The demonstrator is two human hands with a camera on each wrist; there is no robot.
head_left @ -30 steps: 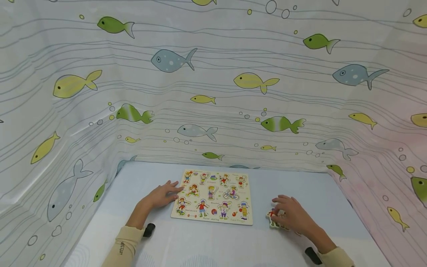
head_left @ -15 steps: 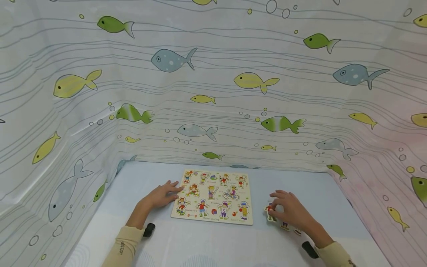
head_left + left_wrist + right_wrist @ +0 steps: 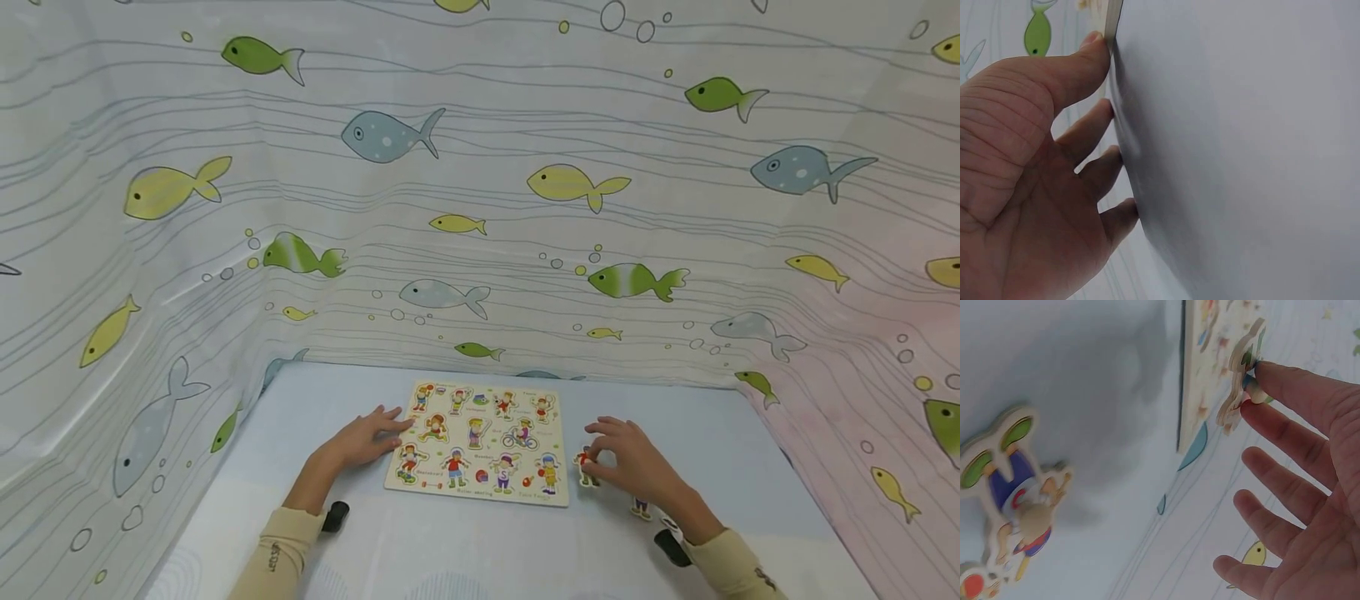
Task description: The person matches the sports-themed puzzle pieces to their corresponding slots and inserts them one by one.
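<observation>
A wooden puzzle board (image 3: 517,492) printed with sporting children lies flat on the table. My left hand (image 3: 367,437) rests at its left edge, the thumb touching the board's side in the left wrist view and the other fingertips on the tabletop. Just right of the board, my right hand (image 3: 637,467) pinches a figure-shaped puzzle piece (image 3: 587,468) between thumb and index finger, apart from the table. In the right wrist view that puzzle piece (image 3: 1241,375) is seen edge-on, and the remaining fingers are spread.
Another puzzle piece (image 3: 641,507), a figure with green shoes, lies on the table under the right forearm. Beside it lies one more piece (image 3: 974,584), partly cut off. A fish-patterned sheet (image 3: 510,250) surrounds the table (image 3: 450,550) at the back and sides.
My right hand has lifted the figure piece from the group on the right and carried it left towards the board. The left hand has stayed in place.
</observation>
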